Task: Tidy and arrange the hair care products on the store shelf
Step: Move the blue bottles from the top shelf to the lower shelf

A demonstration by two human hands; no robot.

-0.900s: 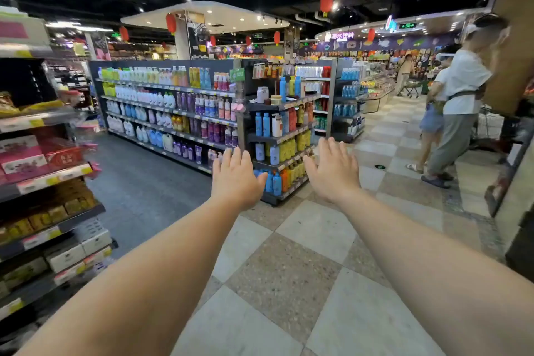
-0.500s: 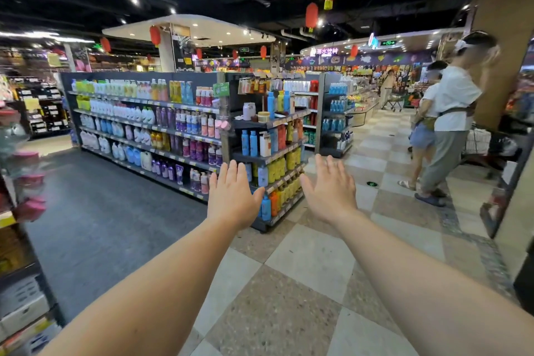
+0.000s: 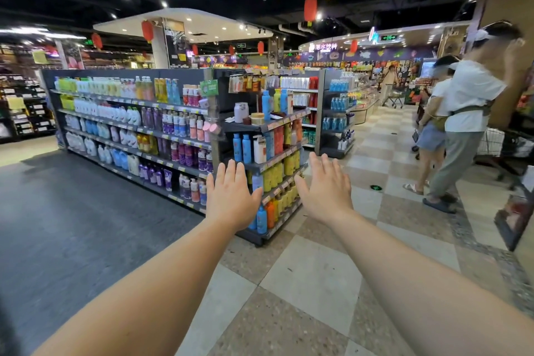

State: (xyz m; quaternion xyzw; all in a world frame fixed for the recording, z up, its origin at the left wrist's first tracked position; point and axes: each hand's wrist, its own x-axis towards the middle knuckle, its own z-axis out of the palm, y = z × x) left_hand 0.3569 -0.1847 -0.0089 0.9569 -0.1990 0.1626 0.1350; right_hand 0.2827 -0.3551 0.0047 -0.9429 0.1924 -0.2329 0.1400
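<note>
Ahead stands a dark end-cap shelf (image 3: 261,167) stocked with blue, white, red, yellow and orange hair care bottles (image 3: 248,147); on its top tier are a pale jar (image 3: 240,112) and a tan tub (image 3: 257,118). Both my arms stretch out toward it over the floor. My left hand (image 3: 231,199) and my right hand (image 3: 326,191) are flat, fingers straight, palms facing away, holding nothing. They are some distance short of the shelf and partly hide its lower tiers.
A long shelf of detergents and bottles (image 3: 130,130) runs back along the left side over grey flooring. Two people (image 3: 459,118) stand on the checkered tiles at the right beside a cart. Another shelf (image 3: 335,113) stands behind. Red lanterns hang overhead.
The view has moved forward and swung left; the snack shelves at the left edge are out of view and the end-cap shelf looks nearer. Both hands stay outstretched and flat.
</note>
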